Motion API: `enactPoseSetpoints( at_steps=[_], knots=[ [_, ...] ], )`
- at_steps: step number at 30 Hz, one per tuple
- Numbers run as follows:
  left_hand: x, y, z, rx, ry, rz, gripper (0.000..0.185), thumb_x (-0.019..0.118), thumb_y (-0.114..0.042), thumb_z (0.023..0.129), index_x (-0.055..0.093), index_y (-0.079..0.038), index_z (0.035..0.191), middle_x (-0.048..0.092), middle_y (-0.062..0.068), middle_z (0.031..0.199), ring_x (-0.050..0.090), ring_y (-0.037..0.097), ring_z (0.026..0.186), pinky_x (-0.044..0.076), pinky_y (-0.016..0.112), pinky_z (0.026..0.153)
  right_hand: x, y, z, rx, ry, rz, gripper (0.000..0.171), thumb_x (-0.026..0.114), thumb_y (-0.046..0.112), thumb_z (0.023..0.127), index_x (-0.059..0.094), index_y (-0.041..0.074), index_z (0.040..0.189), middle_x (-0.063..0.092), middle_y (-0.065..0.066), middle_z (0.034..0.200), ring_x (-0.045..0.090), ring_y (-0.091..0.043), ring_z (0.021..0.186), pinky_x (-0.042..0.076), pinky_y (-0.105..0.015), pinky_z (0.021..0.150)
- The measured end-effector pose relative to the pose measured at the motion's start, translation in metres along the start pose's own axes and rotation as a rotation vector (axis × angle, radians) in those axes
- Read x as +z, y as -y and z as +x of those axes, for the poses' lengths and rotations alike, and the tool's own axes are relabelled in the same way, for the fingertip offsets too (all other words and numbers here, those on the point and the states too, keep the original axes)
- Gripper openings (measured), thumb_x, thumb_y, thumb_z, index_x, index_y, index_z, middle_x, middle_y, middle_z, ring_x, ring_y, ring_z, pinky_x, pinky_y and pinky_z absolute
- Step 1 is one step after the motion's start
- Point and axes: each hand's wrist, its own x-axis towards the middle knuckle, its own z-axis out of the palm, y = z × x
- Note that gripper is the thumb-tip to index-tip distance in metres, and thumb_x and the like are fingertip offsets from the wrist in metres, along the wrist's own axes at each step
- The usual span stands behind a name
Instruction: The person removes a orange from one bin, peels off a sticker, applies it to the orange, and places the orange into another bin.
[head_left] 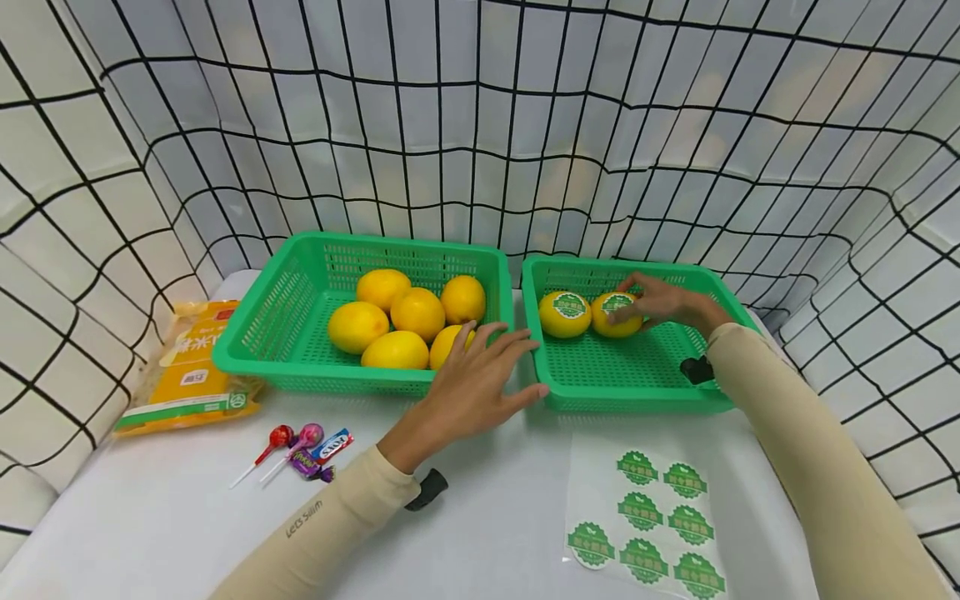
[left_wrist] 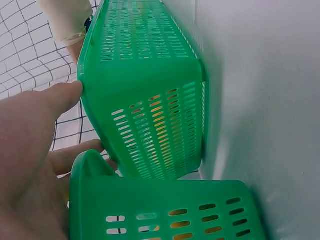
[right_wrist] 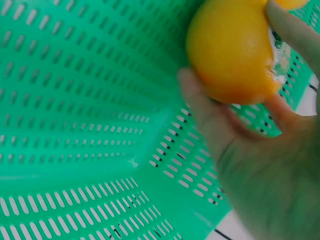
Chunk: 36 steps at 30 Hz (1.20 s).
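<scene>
In the right green basket, my right hand holds a lemon with a green-and-white sticker on it, fingers and thumb around the fruit. Another stickered lemon sits just left of it. The right wrist view shows the held lemon between fingers and thumb, near the basket's wall. My left hand is spread over the neighbouring edges of the two baskets, its thumb touching the right basket's rim. Several unstickered lemons lie in the left green basket, one partly behind the left hand.
A sheet of round green stickers lies on the white table in front of the right basket. Lollipops and wrapped candies lie front left. A yellow food bag stands beside the left basket. Black netting surrounds the table.
</scene>
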Motion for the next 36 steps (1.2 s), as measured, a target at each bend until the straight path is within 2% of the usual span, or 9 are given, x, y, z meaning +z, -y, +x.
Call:
enactPoseSetpoints(
  at_steps=[4,9,13,20,36],
  knots=[
    [0.001,-0.001,0.002,0.001,-0.01,-0.011,0.061,0.067,-0.052,0.103,0.058,-0.017,0.151,0.052,0.006,0.16,0.036,0.032,0.153,0.013,0.065,0.128,-0.004,-0.005,0.0,0.016,0.004,-0.034,0.083,0.072,0.038,0.103,0.026,0.003,0.162,0.036,-0.035,0.156,0.05,-0.056,0.136,0.056,-0.057,0.103],
    [-0.001,0.001,0.002,0.004,-0.019,-0.019,0.06,0.067,-0.052,0.102,0.059,-0.017,0.15,0.053,0.005,0.159,0.038,0.033,0.151,0.019,0.063,0.127,-0.002,-0.003,0.002,-0.011,0.005,-0.036,0.088,0.072,0.044,0.102,0.026,0.003,0.164,0.037,-0.034,0.157,0.054,-0.05,0.134,0.054,-0.056,0.105],
    [-0.001,0.001,0.002,0.01,-0.024,-0.026,0.06,0.068,-0.051,0.103,0.059,-0.016,0.15,0.053,0.006,0.159,0.038,0.033,0.151,0.02,0.062,0.127,-0.002,-0.002,0.001,-0.026,-0.021,-0.043,0.087,0.072,0.044,0.102,0.027,0.0,0.163,0.044,-0.035,0.152,0.058,-0.048,0.128,0.055,-0.056,0.104],
    [0.001,0.0,0.003,0.013,-0.023,-0.014,0.06,0.068,-0.052,0.102,0.06,-0.016,0.149,0.053,0.007,0.159,0.039,0.033,0.15,0.021,0.062,0.126,-0.001,-0.009,-0.004,-0.04,-0.031,-0.065,0.086,0.072,0.042,0.102,0.027,0.0,0.162,0.048,-0.037,0.151,0.059,-0.048,0.128,0.056,-0.057,0.102],
    [0.004,0.001,0.001,0.016,-0.024,0.008,0.062,0.068,-0.054,0.102,0.059,-0.018,0.151,0.053,0.006,0.16,0.038,0.034,0.151,0.021,0.063,0.126,-0.003,0.0,-0.019,-0.069,-0.031,-0.093,0.081,0.071,0.036,0.103,0.029,0.001,0.163,0.032,-0.039,0.162,0.046,-0.054,0.142,0.05,-0.064,0.107]
  ],
)
